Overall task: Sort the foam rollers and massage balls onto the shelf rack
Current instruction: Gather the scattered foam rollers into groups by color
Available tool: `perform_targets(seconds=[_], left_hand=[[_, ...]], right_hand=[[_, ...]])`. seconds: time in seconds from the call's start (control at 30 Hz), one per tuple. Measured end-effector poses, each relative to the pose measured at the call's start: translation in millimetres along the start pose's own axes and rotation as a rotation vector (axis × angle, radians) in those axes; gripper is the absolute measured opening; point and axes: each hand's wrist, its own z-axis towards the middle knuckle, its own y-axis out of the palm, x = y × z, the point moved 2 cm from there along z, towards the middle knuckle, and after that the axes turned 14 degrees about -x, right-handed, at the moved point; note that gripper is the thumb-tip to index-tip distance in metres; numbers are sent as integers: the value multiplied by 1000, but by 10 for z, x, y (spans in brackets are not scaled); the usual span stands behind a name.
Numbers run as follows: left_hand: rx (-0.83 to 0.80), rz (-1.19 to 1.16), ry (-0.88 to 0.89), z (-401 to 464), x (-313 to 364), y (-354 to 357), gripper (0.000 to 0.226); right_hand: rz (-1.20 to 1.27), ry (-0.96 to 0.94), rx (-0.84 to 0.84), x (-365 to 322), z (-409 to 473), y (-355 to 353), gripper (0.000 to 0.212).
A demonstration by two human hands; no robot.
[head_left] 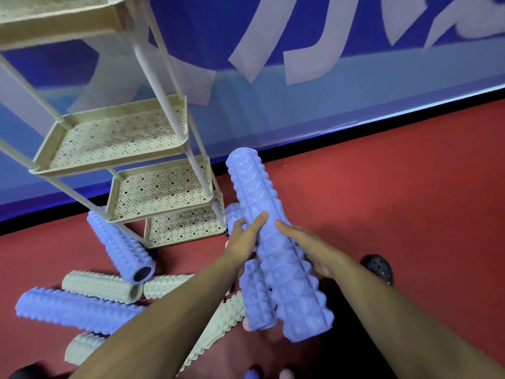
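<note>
I hold a long lavender foam roller (pixel 262 203) with a studded surface up off the floor, slanted from upper left to lower right. My left hand (pixel 244 237) grips its left side with the thumb on top. My right hand (pixel 303 242) holds its right side, fingers partly under it. To the upper left stands the cream shelf rack (pixel 117 170) with perforated tiers and nothing on them. On the red floor lie more rollers: a lavender one with a black core (pixel 120 247), another lavender one (pixel 73 310), a cream one (pixel 101 285), and a lavender one (pixel 255 294) under the held roller.
A blue wall (pixel 328 91) with pale lettering runs behind the rack, with a black strip at its foot. A black perforated shoe (pixel 378 268) is at the right. Small pink and lavender balls (pixel 252 374) show at the bottom edge. Red floor (pixel 396 187) spreads right.
</note>
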Motion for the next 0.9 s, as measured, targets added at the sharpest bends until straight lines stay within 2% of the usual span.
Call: perform_targets(seconds=[0.07, 0.13, 0.23, 0.3, 0.43, 0.63, 0.7, 0.8, 0.9], left_hand=[[11, 25, 23, 181, -4, 40, 87], [-12, 56, 43, 352, -9, 100, 81], [-92, 101, 54, 648, -37, 191, 46], [-127, 130, 37, 842, -90, 241, 39], [-22, 196, 6, 1173, -325, 240, 55], [147, 382, -28, 1458, -681, 42, 60], [246, 509, -41, 1493, -772, -82, 66], [381, 703, -141, 1492, -896, -286, 79], [425, 719, -314, 1484, -1050, -432, 93]], right_hand=[[-15, -3, 18, 34, 55, -170, 53], [-21, -23, 60, 32, 100, -338, 42], [-104, -12, 170, 20, 172, -637, 43], [-173, 11, 301, 33, 251, -876, 48], [-319, 110, 519, 50, 455, -1381, 53], [-445, 157, 596, 121, 822, -1963, 61], [-492, 164, 636, 178, 910, -2088, 59], [-554, 171, 692, 299, 1039, -2241, 56], [-574, 204, 734, 469, 1181, -2371, 63]])
